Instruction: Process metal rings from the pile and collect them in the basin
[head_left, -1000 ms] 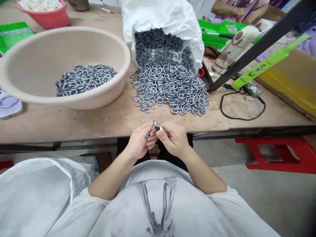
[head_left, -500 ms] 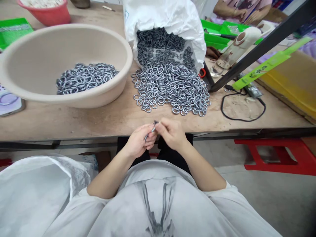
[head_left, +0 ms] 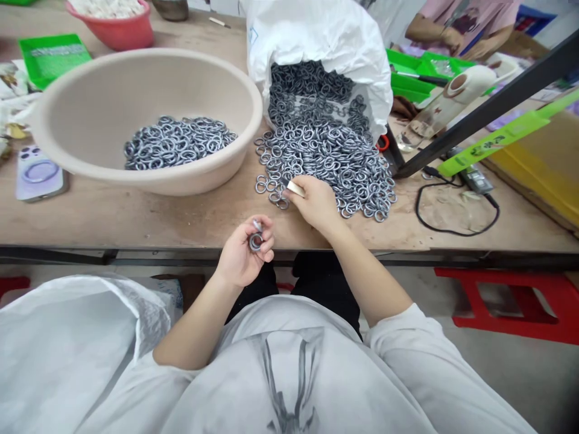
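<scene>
Between the thumb and fingers of my left hand (head_left: 239,256) is a grey metal ring (head_left: 256,242), held just over the table's front edge. A second ring may be in the same grip; I cannot tell. My right hand (head_left: 320,204) is closed on a small cream-handled tool (head_left: 296,188) with a dark tip, its exact kind unclear. That hand is at the near edge of a heap of grey rings (head_left: 335,157), which spills out of a white bag (head_left: 316,30). To the left, a large beige basin (head_left: 149,75) holds more grey rings (head_left: 176,144).
A phone (head_left: 40,172) lies left of the basin. Behind are a green tray (head_left: 54,57) and a red bowl (head_left: 120,30). A slanting dark bar (head_left: 488,96), a bottle (head_left: 434,111) and a black cable (head_left: 420,208) are at right. Another person's hands (head_left: 452,41) show behind.
My hands have come apart from where they met at the table edge. The right one moved forward to the heap with the tool; the left drew leftward, keeping the ring. The view shifted slightly.
</scene>
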`<state>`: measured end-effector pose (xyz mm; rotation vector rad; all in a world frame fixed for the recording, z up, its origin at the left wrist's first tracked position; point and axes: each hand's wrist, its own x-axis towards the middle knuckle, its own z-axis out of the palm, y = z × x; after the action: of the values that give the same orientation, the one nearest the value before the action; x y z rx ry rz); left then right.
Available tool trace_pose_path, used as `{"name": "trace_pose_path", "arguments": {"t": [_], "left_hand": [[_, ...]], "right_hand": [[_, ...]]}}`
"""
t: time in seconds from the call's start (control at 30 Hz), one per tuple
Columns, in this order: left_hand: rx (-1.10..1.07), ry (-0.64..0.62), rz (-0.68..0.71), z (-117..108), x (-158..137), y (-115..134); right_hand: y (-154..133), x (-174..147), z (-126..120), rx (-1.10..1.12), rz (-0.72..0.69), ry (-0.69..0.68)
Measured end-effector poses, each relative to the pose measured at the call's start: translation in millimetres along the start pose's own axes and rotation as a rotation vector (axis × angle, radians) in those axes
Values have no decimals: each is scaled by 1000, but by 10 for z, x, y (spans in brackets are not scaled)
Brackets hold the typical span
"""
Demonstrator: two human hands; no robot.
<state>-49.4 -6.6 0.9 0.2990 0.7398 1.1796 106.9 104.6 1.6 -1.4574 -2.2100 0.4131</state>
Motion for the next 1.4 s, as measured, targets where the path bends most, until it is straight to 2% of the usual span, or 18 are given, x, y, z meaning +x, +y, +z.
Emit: {"name": "trace_pose_path", "arguments": {"t": [0.17, 0.33, 0.43, 0.57, 0.7, 0.8, 0.9, 1.03, 1.13, 1.3, 1.4], "left_hand": [[20, 8, -23, 51, 40, -16], [138, -1, 27, 117, 112, -68], [141, -39, 29, 157, 124, -130], [192, -54, -7, 205, 111, -249], [253, -95, -4, 202, 90, -297], [286, -104, 60, 190, 69, -284], [328, -85, 115, 203, 49, -288], [362, -87, 149, 228, 35, -323], [345, -86, 154, 220, 37, -326], [316, -38, 176, 201, 46, -312], [293, -25, 172, 202, 51, -314]], "right_hand": [[15, -356, -95, 437, 33, 129], [-92, -667, -120, 843, 148, 22], [-164, -742, -96, 928, 167, 32], [-241, -789, -21, 861, 158, 99], [-223, -835, 56, 752, 46, 205], [-150, -865, 93, 899, 3, 100], [-121, -879, 101, 1017, 41, 3], [-161, -860, 41, 1007, 114, 5], [-163, -860, -48, 860, 25, 61], [-169, -940, -156, 401, -206, 26], [-209, -971, -169, 295, -268, 41]]}}
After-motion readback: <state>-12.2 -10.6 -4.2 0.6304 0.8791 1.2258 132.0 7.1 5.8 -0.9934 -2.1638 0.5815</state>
